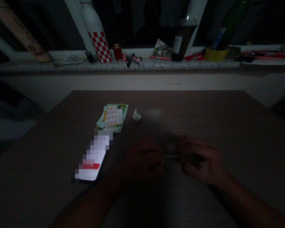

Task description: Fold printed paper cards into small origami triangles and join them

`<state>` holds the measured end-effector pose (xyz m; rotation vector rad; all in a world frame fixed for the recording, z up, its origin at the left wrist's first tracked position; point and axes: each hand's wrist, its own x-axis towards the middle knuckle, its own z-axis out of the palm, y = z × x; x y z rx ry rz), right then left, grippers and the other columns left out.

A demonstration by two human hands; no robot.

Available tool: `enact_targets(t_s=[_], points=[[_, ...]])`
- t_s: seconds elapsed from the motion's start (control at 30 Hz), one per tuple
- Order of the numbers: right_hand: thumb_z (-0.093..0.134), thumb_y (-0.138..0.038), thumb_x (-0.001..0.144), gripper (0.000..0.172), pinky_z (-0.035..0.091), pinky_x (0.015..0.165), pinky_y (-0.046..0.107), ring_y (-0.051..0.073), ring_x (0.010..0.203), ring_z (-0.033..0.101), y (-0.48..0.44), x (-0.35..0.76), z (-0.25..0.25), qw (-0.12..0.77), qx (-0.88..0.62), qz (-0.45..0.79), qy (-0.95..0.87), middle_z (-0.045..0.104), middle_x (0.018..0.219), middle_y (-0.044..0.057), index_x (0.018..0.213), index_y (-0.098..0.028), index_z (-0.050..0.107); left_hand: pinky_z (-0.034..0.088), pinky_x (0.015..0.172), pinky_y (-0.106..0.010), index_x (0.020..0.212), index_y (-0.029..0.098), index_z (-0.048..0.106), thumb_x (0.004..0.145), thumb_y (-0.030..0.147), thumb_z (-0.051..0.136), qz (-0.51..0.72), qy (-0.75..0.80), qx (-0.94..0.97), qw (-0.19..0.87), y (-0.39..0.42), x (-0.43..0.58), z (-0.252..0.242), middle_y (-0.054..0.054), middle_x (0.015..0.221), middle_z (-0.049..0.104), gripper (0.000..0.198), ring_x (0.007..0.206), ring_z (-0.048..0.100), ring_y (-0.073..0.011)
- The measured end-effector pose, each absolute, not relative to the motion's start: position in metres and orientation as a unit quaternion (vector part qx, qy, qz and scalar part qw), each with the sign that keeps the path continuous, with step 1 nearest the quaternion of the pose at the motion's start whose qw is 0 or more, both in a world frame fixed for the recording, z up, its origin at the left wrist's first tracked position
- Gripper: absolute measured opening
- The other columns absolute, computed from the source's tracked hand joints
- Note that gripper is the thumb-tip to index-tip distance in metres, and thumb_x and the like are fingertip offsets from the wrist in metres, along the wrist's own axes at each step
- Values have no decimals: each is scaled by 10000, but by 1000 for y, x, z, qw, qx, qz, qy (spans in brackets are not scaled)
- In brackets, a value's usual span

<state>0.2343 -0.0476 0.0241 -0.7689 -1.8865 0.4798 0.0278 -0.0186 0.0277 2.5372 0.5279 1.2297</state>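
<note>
My left hand (146, 158) and my right hand (199, 158) are close together over the middle of the table, both with fingers pinched. Between them runs a thin pale edge of a piece of paper (171, 156), seen nearly edge-on and gripped at both ends. Most of it is hidden by my fingers, and the dim light blurs its shape. Beyond my left hand sits a small folded paper shape (136, 116) with pointed corners. To its left lies a loose stack of printed paper sheets (112, 116), green and white with orange print.
A lit phone (93, 161) lies left of my left hand, its screen partly pixelated. Behind the brown table (204, 104), a granite windowsill (144, 65) carries a red-and-white checked bottle (99, 41), a dark cup (181, 41), a green bottle (231, 22) and another folded paper shape (159, 47).
</note>
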Motion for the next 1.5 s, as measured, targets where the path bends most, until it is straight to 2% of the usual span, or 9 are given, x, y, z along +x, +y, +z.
enact_targets(t_s=[0.3, 0.4, 0.53, 0.83, 1.03, 1.23, 1.3, 1.43, 1.5], points=[[658, -183, 756, 109, 515, 629, 297, 183, 701, 637, -44, 242, 8, 490, -428, 222, -727, 653, 746, 32, 849, -203, 603, 485, 594, -223, 801, 184, 592, 849, 203, 577, 532, 362, 691, 330, -15, 32, 13, 5, 757, 609, 54, 686, 588, -114], [648, -165, 787, 54, 524, 632, 304, 185, 705, 654, -43, 239, 5, 508, -424, 221, -717, 684, 772, 48, 828, -196, 631, 490, 588, -219, 809, 176, 605, 849, 211, 579, 529, 364, 659, 393, -17, 38, 10, 4, 749, 619, 59, 678, 595, -115], [652, -120, 784, 92, 513, 603, 293, 178, 681, 651, -44, 237, 8, 538, -427, 189, -702, 685, 740, 37, 825, -203, 650, 501, 626, -246, 816, 166, 621, 841, 217, 585, 504, 372, 657, 420, -18, 39, 7, -16, 765, 640, 67, 718, 616, -136], [642, -86, 778, 120, 520, 570, 293, 176, 651, 653, -45, 240, 12, 532, -409, 131, -730, 677, 729, 39, 829, -193, 654, 508, 751, -307, 891, 182, 603, 818, 186, 594, 431, 377, 758, 311, -13, 34, 1, -27, 870, 648, 73, 823, 620, -157], [658, -57, 762, 199, 532, 585, 285, 171, 686, 649, -44, 244, 10, 492, -351, 90, -791, 667, 791, 59, 924, -172, 649, 475, 909, -393, 1127, 210, 521, 766, 260, 664, 410, 381, 802, 209, -14, 33, 7, -69, 1107, 600, 392, 1038, 575, -218], [648, -51, 765, 167, 526, 580, 303, 180, 671, 631, -43, 242, 12, 445, -325, 69, -832, 658, 744, 70, 906, -141, 648, 440, 977, -428, 1287, 196, 420, 742, 291, 707, 410, 356, 827, 149, -18, 34, 9, -123, 1248, 525, 624, 1175, 499, -260], [640, -59, 772, 138, 525, 582, 308, 183, 666, 630, -43, 240, 13, 433, -321, 62, -840, 658, 729, 71, 887, -135, 649, 462, 941, -409, 1245, 193, 477, 767, 284, 691, 410, 330, 837, 148, -18, 34, 8, -113, 1198, 572, 532, 1122, 537, -244], [650, -57, 767, 143, 532, 598, 310, 184, 682, 636, -44, 237, 12, 437, -324, 62, -837, 661, 743, 72, 887, -135, 646, 497, 826, -344, 944, 197, 656, 845, 238, 616, 396, 264, 855, 204, -15, 36, 4, -38, 888, 700, 114, 877, 634, -181], [662, -53, 762, 157, 535, 593, 299, 176, 685, 635, -44, 236, 11, 451, -328, 74, -827, 659, 760, 74, 894, -137, 645, 503, 774, -315, 879, 192, 687, 847, 229, 620, 387, 295, 831, 270, -14, 37, 3, -29, 828, 711, 83, 820, 647, -169]])
